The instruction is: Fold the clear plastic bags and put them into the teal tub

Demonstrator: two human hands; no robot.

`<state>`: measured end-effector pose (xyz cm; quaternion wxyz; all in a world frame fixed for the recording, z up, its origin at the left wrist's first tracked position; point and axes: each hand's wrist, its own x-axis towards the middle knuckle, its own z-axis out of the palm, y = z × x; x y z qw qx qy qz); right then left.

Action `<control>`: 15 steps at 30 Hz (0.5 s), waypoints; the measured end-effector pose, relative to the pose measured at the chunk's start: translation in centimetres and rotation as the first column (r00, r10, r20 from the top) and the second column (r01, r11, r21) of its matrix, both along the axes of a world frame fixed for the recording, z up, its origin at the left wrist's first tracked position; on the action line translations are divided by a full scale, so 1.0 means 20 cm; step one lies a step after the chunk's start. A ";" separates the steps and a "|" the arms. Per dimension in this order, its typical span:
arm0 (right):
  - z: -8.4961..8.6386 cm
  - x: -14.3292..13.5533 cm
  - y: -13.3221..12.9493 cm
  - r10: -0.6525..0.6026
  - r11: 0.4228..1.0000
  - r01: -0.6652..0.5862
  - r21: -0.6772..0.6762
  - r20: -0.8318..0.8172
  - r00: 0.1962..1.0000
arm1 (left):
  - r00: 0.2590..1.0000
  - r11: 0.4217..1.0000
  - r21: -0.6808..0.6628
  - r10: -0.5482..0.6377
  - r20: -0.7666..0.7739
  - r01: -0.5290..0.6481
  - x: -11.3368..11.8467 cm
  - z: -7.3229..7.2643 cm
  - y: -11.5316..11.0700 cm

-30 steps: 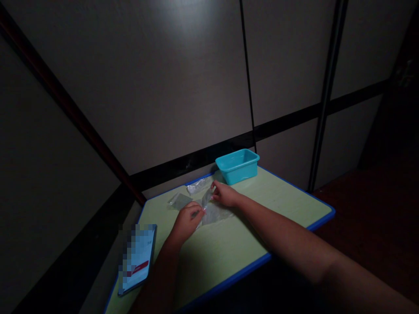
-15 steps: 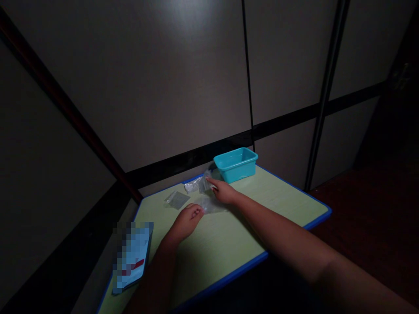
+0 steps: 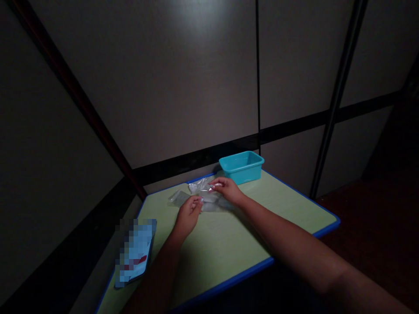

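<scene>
My left hand is closed in a pinch at the near left edge of a clear plastic bag. The fingertips of my right hand pinch the same bag at its upper right side. It is see-through, so its outline is hard to tell from the plastic around it. Another clear bag lies flat to the left, partly behind my left hand. Crinkled, shiny plastic rests just beyond my hands. More clear plastic is spread on the table beneath them.
A turquoise plastic basket stands at the table's back edge, just past my right hand. On the left side lies a blue packet, partly blurred out. The pale green table has a blue rim. Cabinet panels rise behind it.
My right hand has let its lifted plastic down and moved in closer to my left hand. Both hands now meet at one bag. The whole view has shifted slightly.
</scene>
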<state>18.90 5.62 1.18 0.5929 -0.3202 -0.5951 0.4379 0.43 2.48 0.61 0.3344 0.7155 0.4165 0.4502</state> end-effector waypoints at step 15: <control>0.01 -0.03 -0.05 -0.068 0.997 0.070 -0.018 0.091 0.994 | 0.993 0.994 -0.017 -0.107 0.051 0.108 0.04 0.05 -0.06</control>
